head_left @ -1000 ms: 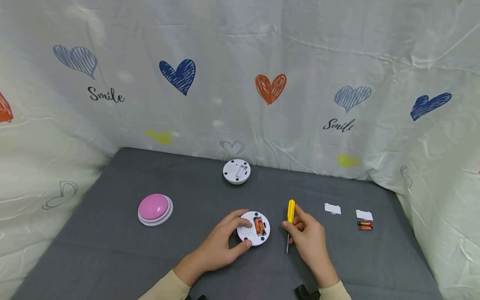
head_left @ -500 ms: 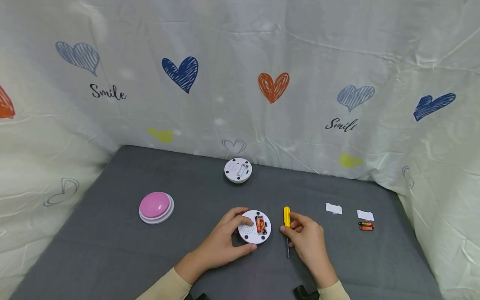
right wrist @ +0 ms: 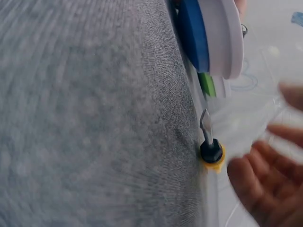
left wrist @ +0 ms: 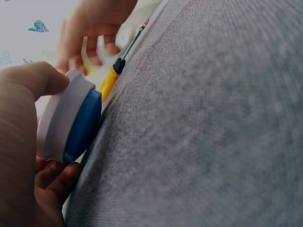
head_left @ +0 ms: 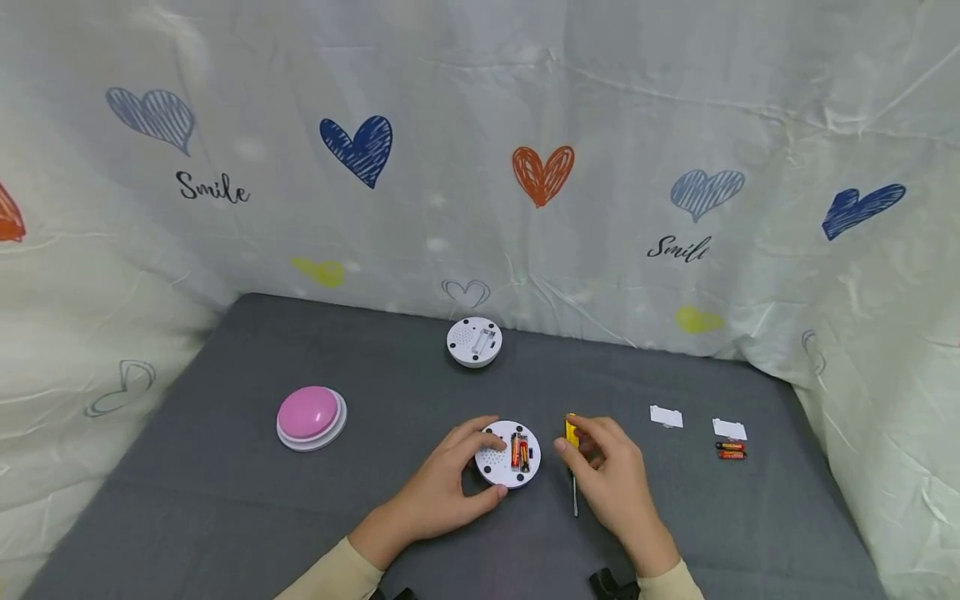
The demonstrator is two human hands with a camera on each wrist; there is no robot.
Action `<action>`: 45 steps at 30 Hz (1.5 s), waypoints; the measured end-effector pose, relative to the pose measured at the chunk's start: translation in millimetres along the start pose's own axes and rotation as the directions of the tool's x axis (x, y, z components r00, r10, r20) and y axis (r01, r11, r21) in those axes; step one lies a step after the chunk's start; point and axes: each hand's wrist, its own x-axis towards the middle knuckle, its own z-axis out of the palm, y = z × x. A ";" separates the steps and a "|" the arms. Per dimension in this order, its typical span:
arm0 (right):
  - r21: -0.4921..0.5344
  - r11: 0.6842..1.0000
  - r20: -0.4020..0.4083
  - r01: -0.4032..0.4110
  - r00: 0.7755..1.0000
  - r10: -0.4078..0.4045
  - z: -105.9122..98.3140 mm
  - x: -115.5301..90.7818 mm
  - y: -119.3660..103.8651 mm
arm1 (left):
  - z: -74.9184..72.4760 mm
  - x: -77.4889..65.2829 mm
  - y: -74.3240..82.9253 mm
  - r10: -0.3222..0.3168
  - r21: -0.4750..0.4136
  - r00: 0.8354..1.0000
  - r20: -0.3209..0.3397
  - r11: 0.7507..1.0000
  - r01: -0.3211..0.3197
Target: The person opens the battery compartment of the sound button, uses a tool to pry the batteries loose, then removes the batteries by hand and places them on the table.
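Note:
My left hand (head_left: 438, 483) holds a round white push button (head_left: 501, 468) upside down on the table by its edge, thumb on the near side. Its blue dome (left wrist: 85, 125) faces down in the left wrist view. Two red-and-black batteries (head_left: 516, 452) sit in its uncovered compartment. Just right of it lies a screwdriver (head_left: 572, 431) with a yellow handle, its metal tip toward the near edge. My right hand (head_left: 618, 479) is over the handle with loosely bent fingers; in the right wrist view a gap shows between those fingers (right wrist: 244, 177) and the screwdriver.
A second upturned button (head_left: 465, 343) stands at the back, its battery slot bare. On the left is a pink-domed button (head_left: 307, 414). To the right lie two white covers (head_left: 666, 417) and a pair of loose batteries (head_left: 731, 451). A printed curtain (head_left: 450, 167) hangs behind the table.
The screwdriver has come down onto the table beside the button, and my right hand has let go of it. My left hand keeps its hold on the button.

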 end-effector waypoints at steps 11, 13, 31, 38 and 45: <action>0.024 0.933 0.224 0.358 0.908 -0.354 8.5 -9.2 -10.0 | -1.0 -0.8 1.0 -0.005 -0.024 0.999 0.048 1.000 0.006; 0.014 0.923 0.225 0.384 0.899 -0.377 10.1 -9.2 -9.5 | -1.2 -0.4 1.2 0.008 -0.018 0.999 0.046 1.000 -0.007; 0.043 0.894 0.207 0.447 0.871 -0.446 12.3 -8.7 -8.4 | -3.2 0.8 4.6 0.032 -0.006 0.999 0.032 0.999 -0.032; 0.050 0.867 0.234 0.496 0.838 -0.493 7.8 -6.2 -5.9 | -2.4 1.4 3.5 0.008 -0.003 0.999 0.034 1.000 -0.008; 0.047 0.851 0.283 0.523 0.810 -0.514 2.1 -4.6 -1.6 | -1.7 1.7 2.9 0.012 -0.009 0.999 0.036 1.000 -0.012</action>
